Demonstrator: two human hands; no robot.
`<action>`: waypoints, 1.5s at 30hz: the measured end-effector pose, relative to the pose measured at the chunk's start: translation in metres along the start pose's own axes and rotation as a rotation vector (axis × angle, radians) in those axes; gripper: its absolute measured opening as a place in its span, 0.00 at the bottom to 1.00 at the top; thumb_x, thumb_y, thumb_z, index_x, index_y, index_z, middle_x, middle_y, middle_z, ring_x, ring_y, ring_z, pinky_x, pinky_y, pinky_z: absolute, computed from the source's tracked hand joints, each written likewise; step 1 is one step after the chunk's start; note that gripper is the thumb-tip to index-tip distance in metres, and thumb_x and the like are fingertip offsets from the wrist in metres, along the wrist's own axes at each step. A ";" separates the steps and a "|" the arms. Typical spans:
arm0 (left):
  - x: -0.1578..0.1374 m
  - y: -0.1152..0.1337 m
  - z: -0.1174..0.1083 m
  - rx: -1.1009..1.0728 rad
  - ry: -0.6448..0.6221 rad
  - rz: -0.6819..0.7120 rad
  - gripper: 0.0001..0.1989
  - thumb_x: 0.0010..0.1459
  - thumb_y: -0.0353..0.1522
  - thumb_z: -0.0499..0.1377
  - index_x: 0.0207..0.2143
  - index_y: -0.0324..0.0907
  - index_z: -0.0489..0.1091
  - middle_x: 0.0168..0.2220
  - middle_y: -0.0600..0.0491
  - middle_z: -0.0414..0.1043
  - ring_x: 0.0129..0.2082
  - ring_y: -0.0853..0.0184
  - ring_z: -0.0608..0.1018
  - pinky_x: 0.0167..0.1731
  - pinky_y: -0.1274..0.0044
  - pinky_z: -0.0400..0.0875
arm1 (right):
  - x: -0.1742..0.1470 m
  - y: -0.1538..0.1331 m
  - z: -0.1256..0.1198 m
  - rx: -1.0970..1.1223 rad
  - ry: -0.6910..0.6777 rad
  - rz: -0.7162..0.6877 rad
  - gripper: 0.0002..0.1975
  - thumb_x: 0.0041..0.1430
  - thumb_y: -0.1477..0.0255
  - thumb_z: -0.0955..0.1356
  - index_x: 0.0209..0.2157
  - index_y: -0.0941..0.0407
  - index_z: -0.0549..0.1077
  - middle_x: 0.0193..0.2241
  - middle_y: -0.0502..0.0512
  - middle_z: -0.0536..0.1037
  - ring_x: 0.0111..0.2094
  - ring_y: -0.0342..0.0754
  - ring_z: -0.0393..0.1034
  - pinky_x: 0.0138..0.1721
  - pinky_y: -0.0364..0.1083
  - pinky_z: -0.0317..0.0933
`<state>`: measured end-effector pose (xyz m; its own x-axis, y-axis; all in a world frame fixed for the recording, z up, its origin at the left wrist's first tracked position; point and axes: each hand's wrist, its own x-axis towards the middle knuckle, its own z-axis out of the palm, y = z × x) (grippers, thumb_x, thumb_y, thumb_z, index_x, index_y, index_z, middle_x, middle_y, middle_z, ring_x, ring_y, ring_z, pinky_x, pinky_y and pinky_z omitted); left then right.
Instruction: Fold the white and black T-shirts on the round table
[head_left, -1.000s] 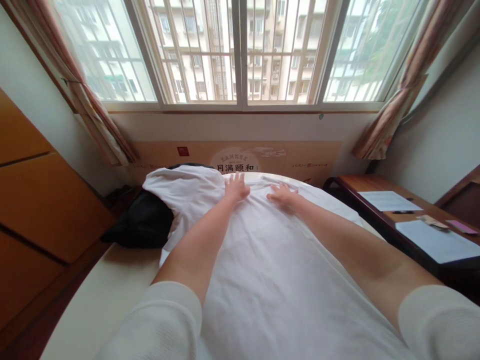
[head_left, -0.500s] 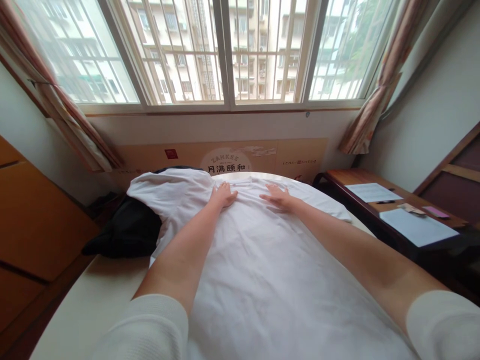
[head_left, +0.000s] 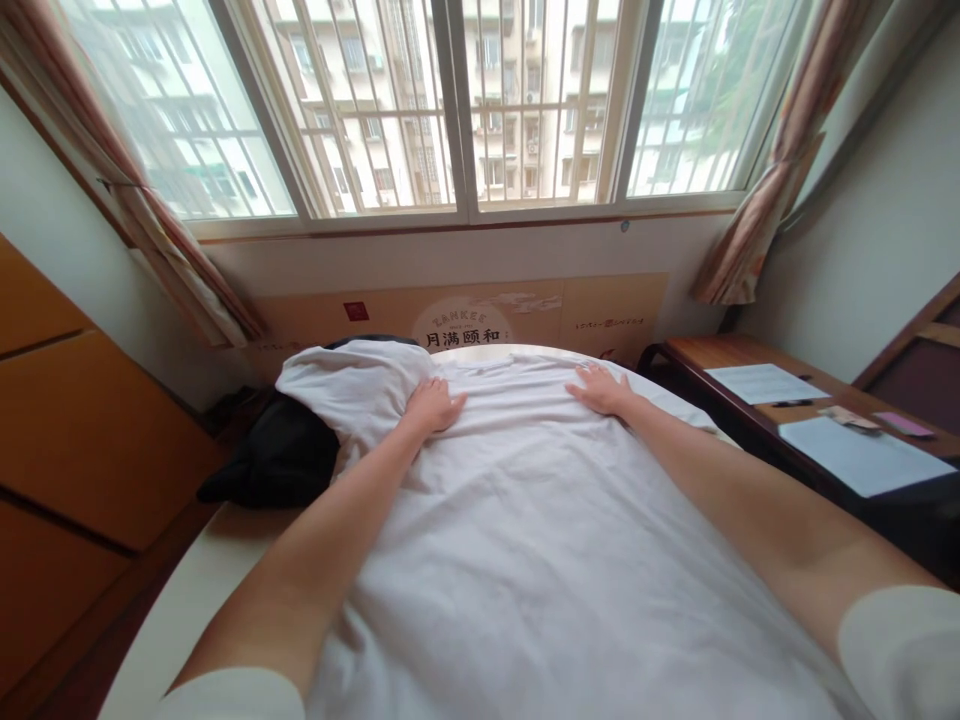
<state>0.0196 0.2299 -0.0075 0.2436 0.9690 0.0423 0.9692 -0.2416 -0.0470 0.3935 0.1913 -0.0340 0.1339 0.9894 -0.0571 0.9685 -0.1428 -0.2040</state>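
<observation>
A white T-shirt [head_left: 525,520] lies spread over a pale round table [head_left: 161,640], its neckline at the far edge. My left hand [head_left: 436,405] rests palm down on the shirt, left of the neckline, fingers outstretched. On the right, my right hand [head_left: 602,388] presses flat on the cloth with its fingers spread. Shallow creases run across the fabric between the two hands. At the far left the sleeve side of the shirt lies bunched over a black cloth item [head_left: 274,455], whose kind I cannot make out.
Right of the table stands a dark wooden bench [head_left: 690,358] with white paper sheets [head_left: 862,455], a pen and a pink item on it. A printed cardboard panel [head_left: 615,300] leans below the barred window. An orange-brown cabinet [head_left: 75,420] stands on the left.
My hands have moved apart over the shirt, the left one leftward and slightly nearer, the right one rightward. The cloth between them looks more stretched. The view has shifted slightly.
</observation>
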 end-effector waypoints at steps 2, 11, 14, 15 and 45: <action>0.004 0.004 -0.004 -0.011 -0.011 -0.056 0.41 0.71 0.51 0.42 0.74 0.31 0.55 0.76 0.36 0.52 0.76 0.53 0.55 0.73 0.67 0.46 | 0.001 -0.002 -0.002 0.007 0.010 0.011 0.41 0.71 0.46 0.55 0.77 0.50 0.48 0.79 0.59 0.42 0.78 0.62 0.36 0.71 0.75 0.32; 0.028 0.027 -0.005 -0.113 -0.010 -0.370 0.42 0.68 0.45 0.43 0.74 0.24 0.52 0.77 0.32 0.46 0.78 0.52 0.50 0.74 0.66 0.41 | 0.009 -0.016 -0.002 0.009 0.025 0.046 0.36 0.73 0.50 0.55 0.77 0.46 0.50 0.78 0.63 0.45 0.77 0.66 0.39 0.69 0.78 0.33; 0.036 0.039 -0.002 -0.127 -0.007 -0.441 0.42 0.67 0.43 0.45 0.74 0.23 0.50 0.76 0.29 0.45 0.78 0.45 0.47 0.74 0.58 0.40 | 0.008 -0.020 0.001 0.011 -0.016 0.044 0.35 0.73 0.45 0.53 0.77 0.36 0.48 0.79 0.59 0.42 0.77 0.70 0.33 0.67 0.82 0.28; 0.037 0.042 -0.001 -0.133 0.004 -0.448 0.42 0.67 0.42 0.45 0.75 0.23 0.49 0.77 0.29 0.44 0.78 0.44 0.46 0.74 0.56 0.40 | 0.007 -0.021 0.001 0.015 -0.020 0.045 0.35 0.72 0.43 0.53 0.76 0.35 0.48 0.79 0.59 0.41 0.77 0.71 0.32 0.66 0.83 0.26; -0.243 -0.005 -0.013 -0.235 -0.041 0.199 0.38 0.76 0.50 0.41 0.75 0.33 0.55 0.77 0.39 0.49 0.77 0.55 0.53 0.75 0.62 0.47 | -0.009 -0.021 0.006 -0.049 0.045 0.040 0.42 0.72 0.41 0.52 0.77 0.48 0.50 0.78 0.66 0.46 0.77 0.67 0.40 0.70 0.75 0.37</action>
<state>-0.0444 -0.0051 -0.0046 0.4323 0.9016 0.0148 0.8855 -0.4276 0.1820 0.3708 0.1857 -0.0347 0.1807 0.9833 -0.0195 0.9712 -0.1816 -0.1544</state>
